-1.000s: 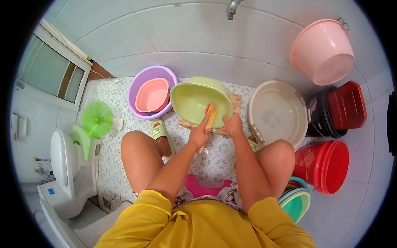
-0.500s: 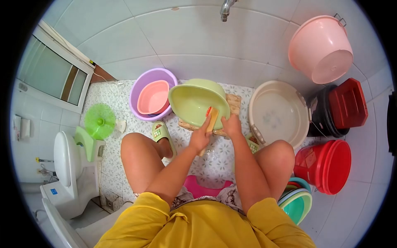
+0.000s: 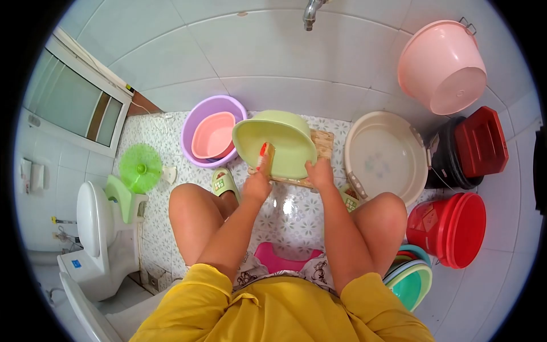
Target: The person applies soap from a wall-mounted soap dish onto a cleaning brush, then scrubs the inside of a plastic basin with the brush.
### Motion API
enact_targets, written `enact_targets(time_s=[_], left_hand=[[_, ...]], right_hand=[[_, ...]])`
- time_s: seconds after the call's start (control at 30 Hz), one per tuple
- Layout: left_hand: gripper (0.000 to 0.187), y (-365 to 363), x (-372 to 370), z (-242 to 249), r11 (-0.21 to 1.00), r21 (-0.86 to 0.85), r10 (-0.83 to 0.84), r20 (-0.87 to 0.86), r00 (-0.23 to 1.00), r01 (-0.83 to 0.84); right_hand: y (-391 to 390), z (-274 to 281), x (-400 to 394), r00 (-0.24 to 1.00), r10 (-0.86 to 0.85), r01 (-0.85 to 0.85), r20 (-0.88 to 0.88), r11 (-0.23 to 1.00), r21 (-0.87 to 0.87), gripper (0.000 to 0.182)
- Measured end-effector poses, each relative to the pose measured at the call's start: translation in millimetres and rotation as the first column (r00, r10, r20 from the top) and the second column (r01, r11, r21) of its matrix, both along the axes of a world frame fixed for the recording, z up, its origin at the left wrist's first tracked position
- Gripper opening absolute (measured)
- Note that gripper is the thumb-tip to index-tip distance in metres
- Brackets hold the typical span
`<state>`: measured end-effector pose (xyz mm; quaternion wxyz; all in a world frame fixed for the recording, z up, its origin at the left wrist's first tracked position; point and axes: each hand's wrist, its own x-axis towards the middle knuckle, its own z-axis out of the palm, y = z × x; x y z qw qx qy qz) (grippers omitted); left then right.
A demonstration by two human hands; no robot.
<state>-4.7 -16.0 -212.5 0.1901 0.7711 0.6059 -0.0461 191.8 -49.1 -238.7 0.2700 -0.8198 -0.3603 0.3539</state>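
Patterned tile floor (image 3: 296, 219), white tiled wall (image 3: 273, 51)

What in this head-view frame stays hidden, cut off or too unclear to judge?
- Tap: cut by the top edge; only the spout shows.
- Brush: its handle is hidden inside the left hand.
- Wooden board: mostly covered by the green basin.
- Right hand: fingertips hidden behind the basin rim.

Purple basin (image 3: 200, 117) holds a pink one (image 3: 212, 134). Beige basin (image 3: 383, 155) right. Red bucket (image 3: 451, 229), toilet (image 3: 99, 235), tap (image 3: 310, 12) present.
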Motion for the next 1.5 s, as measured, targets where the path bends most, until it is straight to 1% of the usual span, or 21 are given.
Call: enact_targets(time_s=[0.07,0.1,0.17,0.2,0.27,0.3,0.33,0.37,0.4,0.43,0.5,0.6,0.77,0.83,1.0,1.07,1.1,1.17,1.33,1.43,1.5], left_hand=[[0.075,-9.9,11.2,-11.3,0.993,-0.113,0.058,0.240,0.969,-0.032],[0.075,-16.2,17.0,-13.0,0.993,-0.114,0.060,0.241,0.969,-0.033],[0.076,-29.2,30.1,-16.0,0.991,-0.091,-0.030,0.579,0.815,0.101],[0.076,-35.0,37.6,-21.4,0.991,-0.094,-0.027,0.580,0.814,0.100],[0.077,-43.2,47.9,-34.3,0.994,-0.097,0.052,0.851,0.522,0.059],[0.077,-46.5,46.9,-31.1,0.966,-0.254,0.187,0.829,0.528,0.056],[0.077,-48.6,43.9,-21.4,0.965,-0.257,0.191,0.829,0.525,0.056],[0.078,-49.5,37.2,-11.1,0.964,-0.261,0.164,0.724,0.670,0.046],[0.078,-48.6,29.9,-5.2,0.964,-0.264,0.133,0.594,0.793,0.036],[0.078,-44.2,20.8,-10.7,0.963,-0.266,0.135,0.595,0.792,0.036],[0.078,-31.9,3.5,-18.2,0.993,-0.117,0.019,0.440,0.898,0.036],[0.078,-14.5,-6.6,-19.0,0.991,-0.062,0.135,0.384,0.913,-0.120],[0.078,-17.7,-7.9,-15.3,0.991,-0.074,0.132,0.457,0.879,-0.111],[0.078,-33.0,1.1,-18.5,0.983,-0.170,0.028,0.537,0.843,0.076],[0.080,-55.1,17.0,-19.9,0.968,-0.221,0.048,0.633,0.772,0.121],[0.080,-52.0,9.7,-25.3,0.984,-0.120,-0.062,0.463,0.884,0.132],[0.080,-48.9,4.4,-25.6,0.984,-0.121,-0.059,0.464,0.884,0.130],[0.079,-37.7,-8.0,-25.3,0.995,-0.041,-0.079,0.294,0.952,0.095],[0.078,-21.0,-25.0,-21.7,0.998,0.052,0.021,0.219,0.976,-0.033],[0.077,-24.0,-16.5,-8.2,0.998,-0.025,0.056,0.134,0.989,-0.053],[0.075,-30.6,-6.0,-2.2,0.971,-0.235,0.121,0.306,0.944,-0.048]], right_hand=[[0.6,-2.6,-0.8,1.000,-0.007,0.007,0.011,1.000,-0.004,0.038],[0.9,-5.7,-1.4,0.998,-0.011,0.009,0.056,0.999,0.035,0.034],[1.5,-15.6,-2.0,0.995,-0.014,0.006,0.104,0.997,0.071,0.030],[1.5,-22.7,-1.1,0.994,-0.045,0.035,0.099,0.994,0.101,0.030],[0.2,-25.9,0.3,0.993,-0.075,0.063,0.096,0.990,0.127,0.030],[-1.0,-22.2,1.1,0.996,-0.077,0.071,0.051,0.990,0.118,0.030],[-2.3,-14.5,1.0,0.997,-0.079,0.078,0.007,0.991,0.110,0.031],[-3.8,-6.7,0.8,0.997,-0.077,0.076,0.009,0.991,0.107,0.031],[-5.4,7.6,-0.9,0.985,-0.123,0.131,-0.118,0.989,0.064,0.031],[-6.0,13.7,-1.6,0.955,-0.172,0.181,-0.241,0.983,0.015,0.031],[-6.6,16.7,-2.3,0.953,-0.156,0.175,-0.261,0.983,0.051,0.030],[-8.8,24.4,-3.7,0.948,-0.126,0.159,-0.293,0.983,0.091,0.029],[-5.3,17.5,-3.3,0.971,-0.084,0.104,-0.222,0.991,0.080,0.028],[-4.5,20.4,-4.4,0.971,-0.103,0.112,-0.217,0.993,0.030,0.029],[-5.6,13.9,-6.2,0.951,-0.177,0.199,-0.252,0.978,0.068,0.028],[-6.8,6.5,-5.3,0.947,-0.185,0.213,-0.262,0.974,0.080,0.028],[-7.5,6.4,-5.8,0.941,-0.199,0.231,-0.274,0.969,0.090,0.029],[-6.7,7.0,-5.8,0.935,-0.211,0.248,-0.286,0.964,0.100,0.031],[-4.9,16.6,-5.7,0.960,-0.110,0.146,-0.257,0.981,0.129,0.031],[-2.4,19.6,-5.8,0.960,-0.114,0.140,-0.257,0.987,0.084,0.027],[-2.0,18.9,-6.0,0.968,-0.109,0.130,-0.225,0.988,0.078,0.027]])
